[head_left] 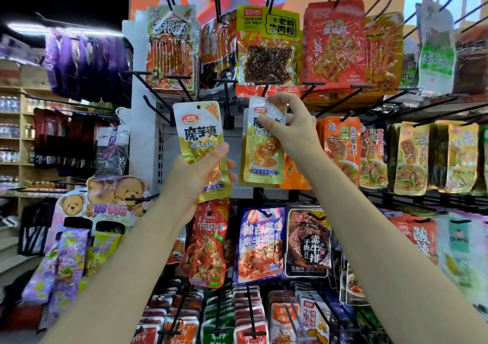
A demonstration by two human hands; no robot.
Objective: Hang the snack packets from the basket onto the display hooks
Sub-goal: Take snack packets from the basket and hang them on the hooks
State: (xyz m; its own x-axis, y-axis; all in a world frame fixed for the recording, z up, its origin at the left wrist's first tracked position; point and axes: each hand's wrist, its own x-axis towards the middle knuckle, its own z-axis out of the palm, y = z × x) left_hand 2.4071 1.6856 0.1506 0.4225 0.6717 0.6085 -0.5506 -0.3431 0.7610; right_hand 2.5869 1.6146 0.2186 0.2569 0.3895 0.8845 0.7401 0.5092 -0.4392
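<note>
My left hand [196,178] grips a gold and white snack packet [199,132] by its lower half and holds it upright in front of the rack. My right hand [289,126] pinches the top of a matching gold packet [262,156], raised to a black display hook [265,90] in the middle row. Whether the packet's hole is on the hook is hidden by my fingers. An empty black hook [227,100] juts out between the two packets. The basket is out of view.
Rows of hooks carry hanging snack packets: red and yellow ones [268,50] above, orange ones [343,151] to the right, and red, blue and black ones [261,243] below. A teddy-bear display stand [105,201] is at the lower left. Store shelves [13,132] run along the far left.
</note>
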